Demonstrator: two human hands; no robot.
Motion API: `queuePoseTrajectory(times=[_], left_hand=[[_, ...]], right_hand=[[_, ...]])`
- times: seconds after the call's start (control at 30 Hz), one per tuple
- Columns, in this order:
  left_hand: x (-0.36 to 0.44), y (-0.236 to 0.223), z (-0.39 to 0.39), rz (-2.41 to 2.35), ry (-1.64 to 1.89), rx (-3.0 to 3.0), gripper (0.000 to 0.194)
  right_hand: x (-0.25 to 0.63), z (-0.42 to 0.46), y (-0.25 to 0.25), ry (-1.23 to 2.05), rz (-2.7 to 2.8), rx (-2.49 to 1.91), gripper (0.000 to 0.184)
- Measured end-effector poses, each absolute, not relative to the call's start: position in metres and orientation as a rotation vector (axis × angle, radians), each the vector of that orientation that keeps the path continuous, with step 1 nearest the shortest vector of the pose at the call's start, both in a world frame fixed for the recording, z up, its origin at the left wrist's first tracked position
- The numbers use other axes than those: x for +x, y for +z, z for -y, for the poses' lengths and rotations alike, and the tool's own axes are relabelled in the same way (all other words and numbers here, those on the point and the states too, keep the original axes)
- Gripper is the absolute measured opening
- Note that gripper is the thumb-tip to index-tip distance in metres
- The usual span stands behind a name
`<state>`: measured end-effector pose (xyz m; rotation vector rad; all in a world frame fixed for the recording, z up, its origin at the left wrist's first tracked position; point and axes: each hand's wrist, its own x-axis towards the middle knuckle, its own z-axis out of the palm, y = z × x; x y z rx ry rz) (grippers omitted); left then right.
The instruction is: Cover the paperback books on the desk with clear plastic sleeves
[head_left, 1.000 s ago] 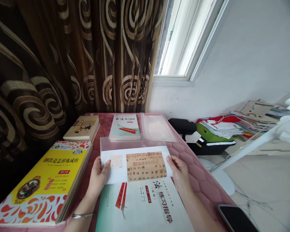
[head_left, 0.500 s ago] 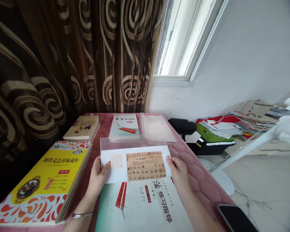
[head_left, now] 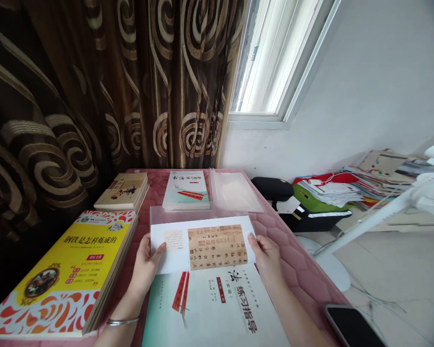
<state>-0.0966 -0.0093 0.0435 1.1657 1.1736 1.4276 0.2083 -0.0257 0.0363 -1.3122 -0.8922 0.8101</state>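
Note:
A white and pale-green calligraphy workbook [head_left: 210,308] lies open-side up on the pink quilted table [head_left: 300,270] in front of me. Its white flap with a tan calligraphy picture [head_left: 202,243] is folded over the top, inside a clear plastic cover [head_left: 198,214]. My left hand [head_left: 146,267] pinches the flap's left edge, thumb on top. My right hand [head_left: 267,260] grips the flap's right edge. A thin bracelet sits on my left wrist.
A yellow book on a stack [head_left: 65,274] lies at the left. Behind it rests a tan book [head_left: 125,190]. A second green workbook [head_left: 187,189] and a clear sleeve [head_left: 235,191] lie further back. A phone [head_left: 350,327] sits at the right edge. Brown curtain behind; clutter and a white fan at right.
The flap and both hands have shifted very slightly away from me; otherwise nothing differs.

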Motion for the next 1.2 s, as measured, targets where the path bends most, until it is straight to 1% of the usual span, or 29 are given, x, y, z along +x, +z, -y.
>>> queuePoseTrajectory(times=[0.2, 0.43, 0.63, 0.97, 1.2], left_hand=[[-0.0970, 0.0409, 0.0075, -1.170, 1.413, 1.177, 0.042], [-0.0944, 0.0473, 0.0103, -1.177, 1.420, 1.153, 0.045], [-0.0939, 0.0457, 0.0089, -1.180, 1.418, 1.141, 0.045], [-0.0949, 0.0452, 0.0099, -1.177, 1.411, 1.151, 0.044], [-0.0947, 0.0429, 0.0077, -1.203, 1.424, 1.152, 0.044]], right_hand=[[0.2096, 0.0267, 0.0360, 0.894, 0.868, -1.242, 0.039], [0.2090, 0.0257, 0.0349, 0.805, 0.914, -1.290, 0.045], [0.2080, 0.0269, 0.0388, 0.883, 0.855, -1.230, 0.040], [0.2064, 0.0275, 0.0404, 0.858, 0.888, -1.248, 0.041], [0.2052, 0.0295, 0.0423, 0.938, 0.852, -1.198, 0.036]])
